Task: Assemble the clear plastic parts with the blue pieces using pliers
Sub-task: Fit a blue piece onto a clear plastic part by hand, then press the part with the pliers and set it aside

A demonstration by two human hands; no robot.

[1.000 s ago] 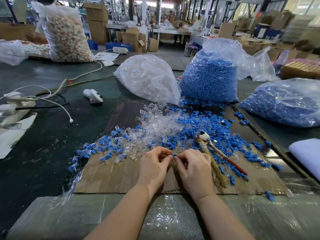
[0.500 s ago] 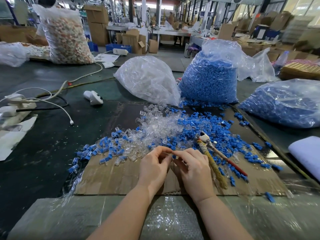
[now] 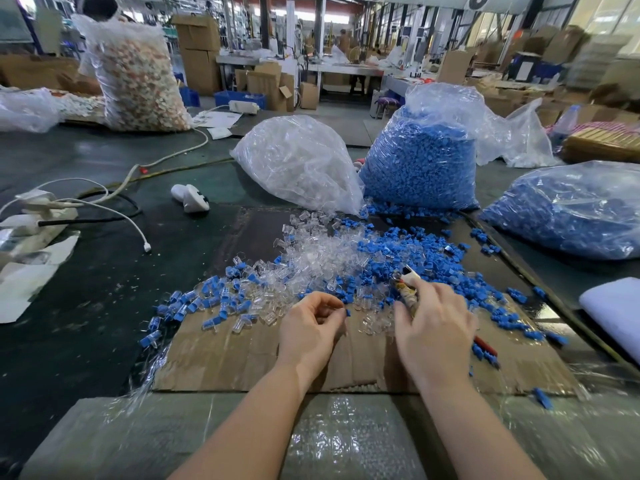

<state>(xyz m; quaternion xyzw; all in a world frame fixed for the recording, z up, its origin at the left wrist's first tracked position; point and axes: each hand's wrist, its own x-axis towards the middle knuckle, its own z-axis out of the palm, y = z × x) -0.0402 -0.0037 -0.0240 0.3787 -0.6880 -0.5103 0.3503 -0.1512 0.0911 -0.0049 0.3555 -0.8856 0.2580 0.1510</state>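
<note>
Loose clear plastic parts (image 3: 311,251) and blue pieces (image 3: 426,251) lie mixed in a heap on a cardboard sheet (image 3: 221,351). Several joined clear-and-blue pieces (image 3: 211,296) lie at the heap's left edge. My left hand (image 3: 308,327) pinches a small part with a blue end (image 3: 347,312) at its fingertips. My right hand (image 3: 433,327) lies over the pliers (image 3: 408,277). Its thumb and forefinger sit on either side of the fibre-wrapped handle. The pliers' head pokes out past the fingers, and a red handle tip (image 3: 486,346) shows behind the hand.
A bag of clear parts (image 3: 298,164) and two bags of blue pieces (image 3: 422,161) (image 3: 571,209) stand behind the heap. On the left lie a power strip with cables (image 3: 45,209) and a white device (image 3: 192,199). A white foam sheet (image 3: 616,306) is at the right, bubble wrap (image 3: 329,438) at the front.
My hands were together, working one small part. My right hand has since moved right onto the pliers, while the left keeps the part.
</note>
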